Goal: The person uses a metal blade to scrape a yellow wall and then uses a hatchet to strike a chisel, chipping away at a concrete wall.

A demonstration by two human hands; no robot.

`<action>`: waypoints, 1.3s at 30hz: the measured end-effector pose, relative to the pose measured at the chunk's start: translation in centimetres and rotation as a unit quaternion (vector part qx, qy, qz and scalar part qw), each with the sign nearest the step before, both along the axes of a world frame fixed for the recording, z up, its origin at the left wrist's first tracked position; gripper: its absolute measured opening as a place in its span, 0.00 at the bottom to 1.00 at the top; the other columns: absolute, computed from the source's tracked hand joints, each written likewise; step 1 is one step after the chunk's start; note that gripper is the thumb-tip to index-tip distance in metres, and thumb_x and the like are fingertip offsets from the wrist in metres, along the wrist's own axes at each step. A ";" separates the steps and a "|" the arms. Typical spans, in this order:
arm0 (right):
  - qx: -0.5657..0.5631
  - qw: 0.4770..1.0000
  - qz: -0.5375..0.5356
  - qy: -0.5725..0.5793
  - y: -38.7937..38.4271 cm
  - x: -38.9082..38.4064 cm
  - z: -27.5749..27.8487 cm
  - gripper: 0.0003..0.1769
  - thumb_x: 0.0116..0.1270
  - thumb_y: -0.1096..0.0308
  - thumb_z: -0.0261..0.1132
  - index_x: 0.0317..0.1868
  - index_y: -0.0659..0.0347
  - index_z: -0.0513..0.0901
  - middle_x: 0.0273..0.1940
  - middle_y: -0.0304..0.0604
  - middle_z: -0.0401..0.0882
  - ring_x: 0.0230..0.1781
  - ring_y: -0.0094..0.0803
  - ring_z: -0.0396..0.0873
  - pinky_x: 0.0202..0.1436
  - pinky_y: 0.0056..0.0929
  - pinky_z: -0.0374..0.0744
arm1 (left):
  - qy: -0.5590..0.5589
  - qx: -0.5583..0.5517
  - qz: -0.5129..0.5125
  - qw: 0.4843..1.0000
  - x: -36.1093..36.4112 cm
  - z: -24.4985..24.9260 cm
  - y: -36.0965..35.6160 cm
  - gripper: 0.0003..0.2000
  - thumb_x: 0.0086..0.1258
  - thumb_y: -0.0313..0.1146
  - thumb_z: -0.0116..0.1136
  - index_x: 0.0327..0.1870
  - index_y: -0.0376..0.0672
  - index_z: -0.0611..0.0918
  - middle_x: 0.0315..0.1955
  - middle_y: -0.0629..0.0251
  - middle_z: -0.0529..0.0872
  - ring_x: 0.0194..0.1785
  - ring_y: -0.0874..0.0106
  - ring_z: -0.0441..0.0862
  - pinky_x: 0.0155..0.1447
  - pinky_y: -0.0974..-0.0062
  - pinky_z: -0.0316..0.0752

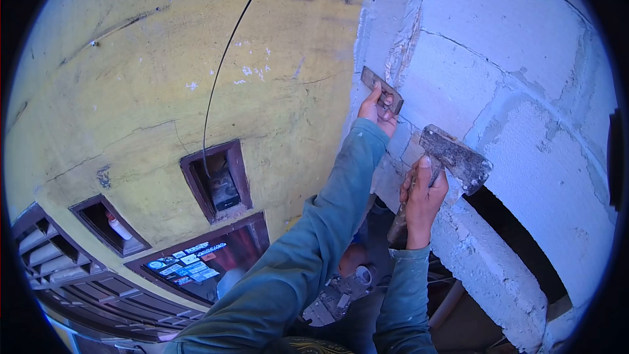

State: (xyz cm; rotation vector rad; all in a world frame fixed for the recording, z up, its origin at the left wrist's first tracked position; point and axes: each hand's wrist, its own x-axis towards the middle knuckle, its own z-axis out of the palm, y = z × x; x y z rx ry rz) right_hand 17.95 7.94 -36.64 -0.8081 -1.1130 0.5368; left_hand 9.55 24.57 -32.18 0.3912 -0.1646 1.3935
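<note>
My left hand (380, 113) reaches up to the corner between the yellow wall and the white block wall (458, 78). Its fingers are closed on a flat, rectangular metal plate (375, 82), held slantwise near the rough seam. Lower and to the right, my right hand (424, 200) grips the handle of a club hammer (455, 157). The worn, heavy hammer head is raised close to the white wall, and the handle's lower end sticks out below my fist. Both forearms are in blue-green sleeves.
On the left, the yellow wall (144, 85) has small framed openings and a sticker-covered window (190, 265). A dark cable (226, 52) hangs across it. Beneath the white wall is a dark gap with a rough ledge (488, 265). Rubble (334, 301) lies far below.
</note>
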 end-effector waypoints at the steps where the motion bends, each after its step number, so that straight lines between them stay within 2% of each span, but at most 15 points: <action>1: 0.005 1.000 0.000 0.002 -0.1 -0.1 0.1 0.17 0.74 0.56 0.56 0.33 0.60 0.71 0.20 0.34 0.69 0.14 0.18 0.66 0.15 0.18 0.64 | 0.000 0.001 -0.002 1.000 0.1 0.2 -0.1 0.10 0.72 0.40 0.57 0.36 0.44 0.77 0.20 0.71 0.74 0.17 0.80 0.63 0.21 0.84 0.61; 8: 0.132 0.990 -0.031 0.036 3.9 -1.2 -0.7 0.15 0.74 0.59 0.57 0.35 0.63 0.75 0.23 0.37 0.73 0.18 0.19 0.69 0.19 0.21 0.67 | -0.009 -0.005 -0.008 1.000 0.6 0.6 0.4 0.09 0.72 0.40 0.57 0.35 0.47 0.76 0.21 0.71 0.74 0.20 0.80 0.65 0.21 0.84 0.60; 11: 0.170 0.969 -0.152 -0.091 8.0 -1.2 -1.8 0.16 0.74 0.56 0.56 0.34 0.61 0.73 0.21 0.33 0.69 0.17 0.16 0.65 0.18 0.18 0.63 | 0.015 -0.014 -0.018 1.000 0.7 0.4 0.0 0.09 0.73 0.40 0.56 0.35 0.47 0.76 0.21 0.71 0.75 0.20 0.80 0.67 0.21 0.83 0.61; 13: 0.076 0.988 -0.090 -0.104 6.9 -1.2 -0.3 0.15 0.74 0.58 0.56 0.37 0.62 0.74 0.21 0.31 0.68 0.18 0.16 0.64 0.20 0.18 0.63 | 0.042 -0.019 -0.018 0.999 0.7 0.8 0.1 0.09 0.73 0.41 0.56 0.35 0.47 0.76 0.21 0.71 0.75 0.21 0.80 0.67 0.21 0.83 0.61; 16: 0.106 0.993 -0.053 -0.016 7.1 -2.4 -0.8 0.14 0.74 0.59 0.56 0.38 0.62 0.76 0.21 0.30 0.69 0.18 0.16 0.64 0.20 0.18 0.62 | 0.003 0.006 -0.002 1.000 0.9 1.0 0.5 0.09 0.73 0.42 0.55 0.35 0.47 0.76 0.22 0.71 0.76 0.21 0.79 0.68 0.21 0.82 0.62; 18: 0.129 0.990 -0.054 0.023 7.5 -2.1 -1.5 0.14 0.75 0.59 0.56 0.38 0.62 0.76 0.21 0.31 0.69 0.17 0.16 0.65 0.19 0.18 0.63 | 0.070 -0.002 0.040 0.997 0.9 0.5 0.5 0.09 0.73 0.42 0.55 0.36 0.48 0.76 0.23 0.70 0.76 0.20 0.79 0.68 0.21 0.81 0.62; 21: 0.139 0.980 -0.116 -0.081 7.4 -1.3 0.3 0.16 0.73 0.59 0.58 0.34 0.64 0.76 0.22 0.34 0.72 0.20 0.20 0.68 0.24 0.23 0.67 | 0.027 -0.008 -0.001 1.000 1.2 0.6 0.7 0.09 0.73 0.42 0.55 0.36 0.47 0.75 0.23 0.70 0.77 0.20 0.78 0.68 0.21 0.81 0.61; 23: 0.066 0.994 -0.042 0.071 4.7 -2.1 1.2 0.18 0.75 0.56 0.55 0.28 0.59 0.72 0.18 0.33 0.69 0.14 0.18 0.66 0.16 0.20 0.63 | 0.017 -0.007 -0.001 1.000 1.4 0.8 0.5 0.10 0.73 0.42 0.55 0.36 0.47 0.75 0.23 0.70 0.77 0.21 0.78 0.69 0.21 0.81 0.62; 24: 0.116 0.986 -0.041 0.110 5.5 -2.5 0.6 0.18 0.75 0.57 0.55 0.29 0.60 0.72 0.18 0.33 0.68 0.13 0.18 0.64 0.15 0.20 0.62 | 0.005 -0.010 0.003 1.000 1.3 0.9 0.4 0.10 0.73 0.42 0.55 0.36 0.46 0.75 0.22 0.70 0.77 0.22 0.79 0.69 0.21 0.82 0.62; 25: 0.109 0.987 -0.042 0.112 6.4 -2.4 0.1 0.18 0.75 0.57 0.55 0.29 0.60 0.72 0.18 0.33 0.68 0.13 0.18 0.64 0.15 0.20 0.62 | 0.007 -0.017 0.003 1.000 1.2 0.7 0.1 0.10 0.73 0.42 0.55 0.36 0.46 0.75 0.22 0.70 0.77 0.22 0.79 0.69 0.21 0.82 0.62; 27: 0.181 0.973 -0.116 -0.082 7.9 -1.6 0.6 0.18 0.75 0.56 0.55 0.30 0.60 0.71 0.18 0.34 0.68 0.12 0.18 0.64 0.13 0.20 0.62 | 0.045 -0.029 0.005 0.999 1.2 0.8 0.0 0.10 0.74 0.41 0.55 0.35 0.46 0.75 0.23 0.69 0.77 0.24 0.78 0.71 0.21 0.82 0.62; 28: 0.059 0.994 -0.053 -0.069 7.1 -0.5 0.7 0.19 0.75 0.55 0.55 0.30 0.60 0.71 0.18 0.34 0.68 0.12 0.18 0.65 0.14 0.20 0.62 | 0.042 -0.026 0.007 0.999 1.3 0.7 0.6 0.10 0.74 0.41 0.55 0.35 0.46 0.75 0.23 0.69 0.77 0.24 0.78 0.71 0.21 0.82 0.62; 32: 0.129 0.985 -0.046 0.100 6.2 -2.7 0.3 0.17 0.75 0.56 0.56 0.31 0.59 0.71 0.18 0.31 0.66 0.12 0.16 0.62 0.13 0.20 0.61 | 0.006 0.010 -0.004 1.000 1.3 0.3 1.9 0.10 0.73 0.41 0.56 0.37 0.46 0.75 0.27 0.69 0.77 0.28 0.76 0.74 0.22 0.79 0.61; 37: 0.002 1.000 -0.010 -0.023 5.9 -0.7 0.7 0.18 0.75 0.55 0.55 0.30 0.59 0.70 0.17 0.33 0.67 0.11 0.18 0.63 0.13 0.19 0.62 | 0.012 -0.010 0.001 1.000 1.4 0.2 0.8 0.10 0.74 0.40 0.54 0.34 0.46 0.75 0.23 0.70 0.76 0.25 0.79 0.72 0.21 0.82 0.62; 39: 0.085 0.994 -0.001 0.069 5.7 -1.4 0.6 0.15 0.74 0.59 0.57 0.44 0.65 0.77 0.23 0.34 0.71 0.18 0.16 0.65 0.19 0.19 0.64 | 0.001 0.010 -0.007 1.000 1.4 0.5 1.0 0.10 0.73 0.41 0.56 0.34 0.47 0.75 0.23 0.69 0.77 0.26 0.79 0.72 0.22 0.81 0.62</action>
